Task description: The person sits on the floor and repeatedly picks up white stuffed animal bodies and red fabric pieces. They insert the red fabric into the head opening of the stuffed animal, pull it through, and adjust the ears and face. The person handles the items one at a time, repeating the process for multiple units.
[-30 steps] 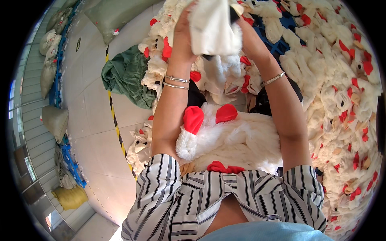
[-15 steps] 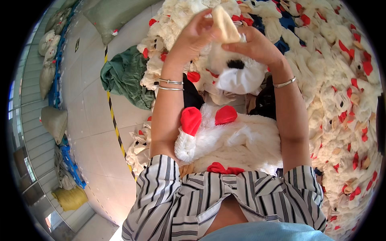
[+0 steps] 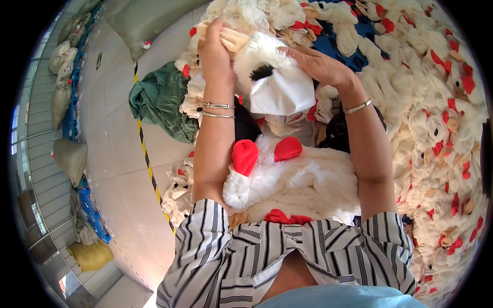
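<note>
Both hands hold one unstuffed plush toy skin (image 3: 277, 84), white fur with a black patch and a tan part, turned partly inside out. My left hand (image 3: 215, 51) grips its tan end at the upper left. My right hand (image 3: 321, 64) presses on the white fabric from the right. Each wrist wears thin metal bangles. On my lap lies a white furry plush skin with red parts (image 3: 292, 179).
A big heap of white, tan and red plush skins (image 3: 436, 118) spreads ahead and to the right. A green cloth bundle (image 3: 162, 105) lies on the floor left, beside a yellow-black floor stripe (image 3: 146, 159). Filled sacks (image 3: 69, 156) line the left wall.
Both hands came down from held high and moved apart. The skin, first hanging as a white sheet, then bunched at the tan tip, now shows its fur and black patch.
</note>
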`<state>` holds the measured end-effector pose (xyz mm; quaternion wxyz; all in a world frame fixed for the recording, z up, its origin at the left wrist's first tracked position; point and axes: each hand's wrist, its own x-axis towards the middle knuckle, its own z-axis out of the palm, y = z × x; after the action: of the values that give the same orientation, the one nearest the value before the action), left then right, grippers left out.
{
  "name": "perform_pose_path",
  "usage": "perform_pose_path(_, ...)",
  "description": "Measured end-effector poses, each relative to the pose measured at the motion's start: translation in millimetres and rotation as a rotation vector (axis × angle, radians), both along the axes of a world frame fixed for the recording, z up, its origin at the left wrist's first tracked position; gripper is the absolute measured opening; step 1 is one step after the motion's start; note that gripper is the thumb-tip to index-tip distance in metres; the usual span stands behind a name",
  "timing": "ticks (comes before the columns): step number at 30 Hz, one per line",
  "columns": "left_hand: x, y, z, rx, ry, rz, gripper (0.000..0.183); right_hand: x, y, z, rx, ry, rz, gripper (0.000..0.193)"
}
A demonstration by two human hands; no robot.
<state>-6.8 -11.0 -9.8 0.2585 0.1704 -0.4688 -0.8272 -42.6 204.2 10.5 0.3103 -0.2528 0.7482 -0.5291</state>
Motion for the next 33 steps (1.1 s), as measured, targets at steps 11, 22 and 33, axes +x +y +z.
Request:
perform_pose_path(11,3,-11,9,0.136,0.121,0.162,0.026,-51,25,-20,-0.013,0.301,0.145,0.028)
perform_pose_path(22,-3,-20,8,0.062,0.154,0.155,0.026,-63,40,19,-0.594,0.203,-0.765,0.032)
perform_pose_path(33,-5,-34,0,-0.072,0.093,0.276,0.035,-62,40,10,-0.796,0.187,-0.762,0.028)
